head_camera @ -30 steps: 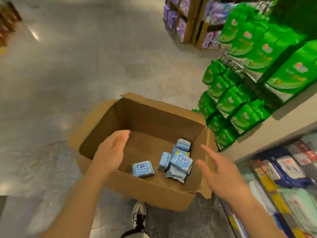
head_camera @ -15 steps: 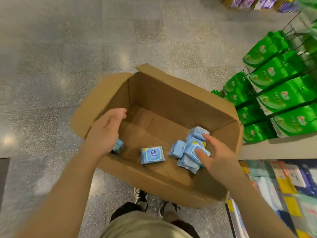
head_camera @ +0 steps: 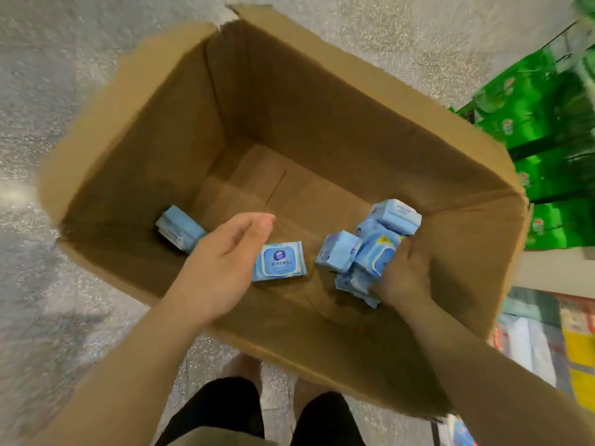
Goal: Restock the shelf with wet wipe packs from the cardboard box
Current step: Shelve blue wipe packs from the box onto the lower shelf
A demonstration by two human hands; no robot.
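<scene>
An open cardboard box point(head_camera: 180, 130) stands on the floor below me. Inside lie light blue wet wipe packs: one flat pack point(head_camera: 279, 261) in the middle, one pack point(head_camera: 178, 227) at the left wall, and a heap of several packs point(head_camera: 370, 243) on the right. My right hand point(head_camera: 401, 276) is deep in the box, its fingers curled round packs of that heap. My left hand point(head_camera: 225, 262) hovers inside the box with straight fingers, just left of the flat pack and holding nothing.
A shelf unit point(head_camera: 547, 272) stands right of the box, with green packs point(head_camera: 541, 130) on wire racks above and mixed coloured packs point(head_camera: 547, 342) lower down. Speckled floor point(head_camera: 64, 75) surrounds the box. My legs point(head_camera: 267, 413) are just in front of it.
I have leaned in closer over the box. My right hand went from touching the heap to gripping packs in it. My left hand moved from the left pack toward the middle one.
</scene>
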